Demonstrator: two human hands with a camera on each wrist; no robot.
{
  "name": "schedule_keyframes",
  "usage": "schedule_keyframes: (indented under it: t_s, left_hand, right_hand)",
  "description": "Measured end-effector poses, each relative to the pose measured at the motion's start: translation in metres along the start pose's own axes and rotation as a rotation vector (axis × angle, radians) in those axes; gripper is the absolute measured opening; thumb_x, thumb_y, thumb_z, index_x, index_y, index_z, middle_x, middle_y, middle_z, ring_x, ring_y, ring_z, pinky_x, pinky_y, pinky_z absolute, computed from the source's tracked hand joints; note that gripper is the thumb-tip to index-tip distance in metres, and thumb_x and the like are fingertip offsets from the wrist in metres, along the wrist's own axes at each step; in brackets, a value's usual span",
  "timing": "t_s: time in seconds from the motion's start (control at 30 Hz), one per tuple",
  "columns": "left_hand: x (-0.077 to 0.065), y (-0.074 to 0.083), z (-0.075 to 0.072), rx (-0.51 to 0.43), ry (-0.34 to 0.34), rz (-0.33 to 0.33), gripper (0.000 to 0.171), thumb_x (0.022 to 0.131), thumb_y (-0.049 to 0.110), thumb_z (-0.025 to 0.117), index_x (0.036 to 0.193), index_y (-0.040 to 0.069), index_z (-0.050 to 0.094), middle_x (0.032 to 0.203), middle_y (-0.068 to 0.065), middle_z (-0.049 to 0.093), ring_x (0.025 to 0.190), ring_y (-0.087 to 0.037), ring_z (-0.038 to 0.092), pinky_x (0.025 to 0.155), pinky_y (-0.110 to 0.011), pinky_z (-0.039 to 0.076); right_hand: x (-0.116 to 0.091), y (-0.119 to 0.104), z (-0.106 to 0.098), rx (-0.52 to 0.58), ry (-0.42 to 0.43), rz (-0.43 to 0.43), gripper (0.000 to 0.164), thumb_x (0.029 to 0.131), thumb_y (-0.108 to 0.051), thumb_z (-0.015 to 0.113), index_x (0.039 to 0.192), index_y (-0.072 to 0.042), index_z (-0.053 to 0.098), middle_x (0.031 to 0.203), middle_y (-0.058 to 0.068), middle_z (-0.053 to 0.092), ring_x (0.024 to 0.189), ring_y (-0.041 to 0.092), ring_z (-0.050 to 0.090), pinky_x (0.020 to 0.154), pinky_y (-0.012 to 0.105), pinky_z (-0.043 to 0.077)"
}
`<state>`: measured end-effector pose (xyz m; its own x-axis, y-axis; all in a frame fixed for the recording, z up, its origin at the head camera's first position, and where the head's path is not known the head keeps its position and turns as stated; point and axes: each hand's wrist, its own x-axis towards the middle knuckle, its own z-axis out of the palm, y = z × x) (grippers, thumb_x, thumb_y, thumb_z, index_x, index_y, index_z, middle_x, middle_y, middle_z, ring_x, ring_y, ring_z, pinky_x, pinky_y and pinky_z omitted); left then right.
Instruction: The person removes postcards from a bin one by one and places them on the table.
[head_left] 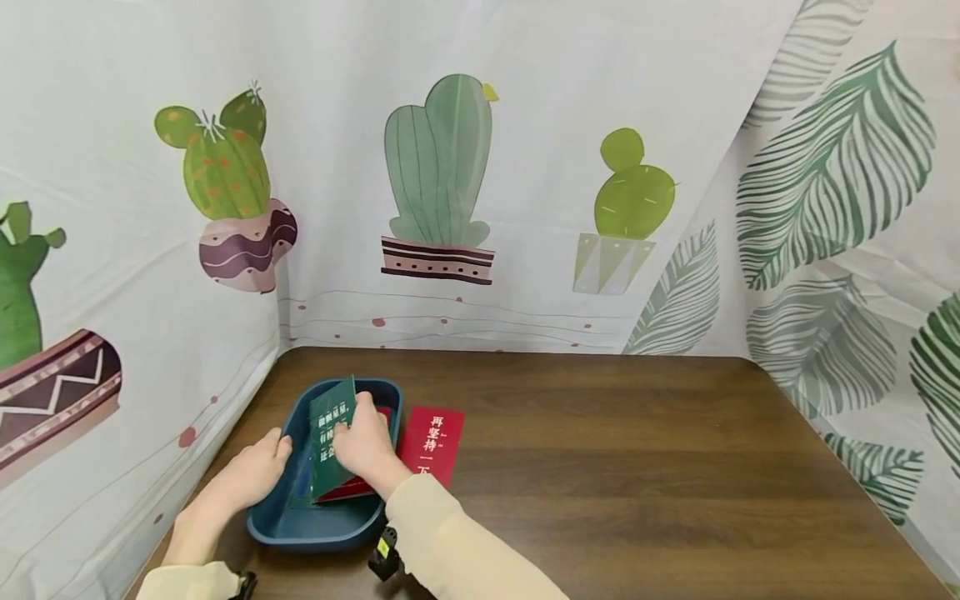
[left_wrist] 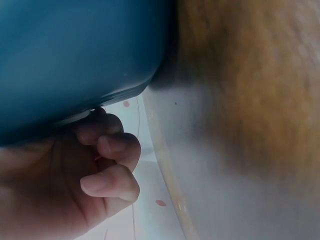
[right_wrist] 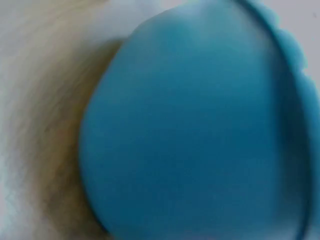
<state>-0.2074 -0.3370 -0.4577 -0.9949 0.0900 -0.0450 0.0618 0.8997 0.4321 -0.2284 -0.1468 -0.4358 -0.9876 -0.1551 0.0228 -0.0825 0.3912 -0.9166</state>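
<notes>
A blue plastic basin (head_left: 315, 527) stands at the left of the table. My left hand (head_left: 253, 468) grips its left rim; in the left wrist view, the curled fingers (left_wrist: 111, 182) are beneath the rim. A green card or booklet (head_left: 328, 478) with white Chinese characters is tilted up over the basin, and my right hand (head_left: 366, 444) pinches its right side. Under it inside the basin lies something red and flat (head_left: 358, 490), partly covered. The right wrist view is filled by the blurred basin wall (right_wrist: 185, 140); no right fingers show there.
A red card (head_left: 450, 427) with white characters lies on the brown table (head_left: 637, 467) just right of the basin, its lower part hidden by my right sleeve (head_left: 465, 542). White cloth printed with cacti and leaves (head_left: 540, 167) hangs behind and beside the table.
</notes>
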Motion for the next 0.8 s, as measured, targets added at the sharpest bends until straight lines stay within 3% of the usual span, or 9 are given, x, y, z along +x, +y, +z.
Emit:
schedule_keyframes:
  t_s: [0.2,0.33,0.8]
  left_hand:
    - [0.001,0.0,0.001,0.006,-0.007,-0.013,0.03,0.107,0.021,0.028,0.098,-0.002,0.045,0.08,-0.016,0.055,0.085,-0.038,0.062,0.071,-0.053,0.046]
    - [0.001,-0.001,0.001,0.011,-0.012,-0.014,0.029,0.107,0.021,0.029,0.097,-0.001,0.045,0.078,-0.015,0.054,0.085,-0.039,0.062,0.071,-0.053,0.046]
    - [0.0,0.004,-0.003,0.014,-0.024,-0.034,0.029,0.106,0.021,0.031,0.106,-0.005,0.044,0.092,-0.027,0.057,0.091,-0.044,0.061,0.077,-0.058,0.047]
  right_hand:
    - [0.0,-0.001,-0.021,0.259,0.013,0.073,0.026,0.093,-0.013,0.065,0.116,-0.014,0.052,0.096,-0.001,0.061,0.085,0.013,0.064,0.069,0.036,0.054]
    - [0.0,0.0,-0.035,0.344,0.056,0.083,0.027,0.093,-0.011,0.066,0.116,-0.014,0.053,0.095,-0.001,0.06,0.084,0.014,0.064,0.068,0.037,0.055]
    - [0.001,0.01,-0.098,0.406,0.155,0.008,0.023,0.091,-0.002,0.06,0.114,-0.004,0.056,0.089,0.006,0.063,0.074,0.016,0.066,0.057,0.033,0.053]
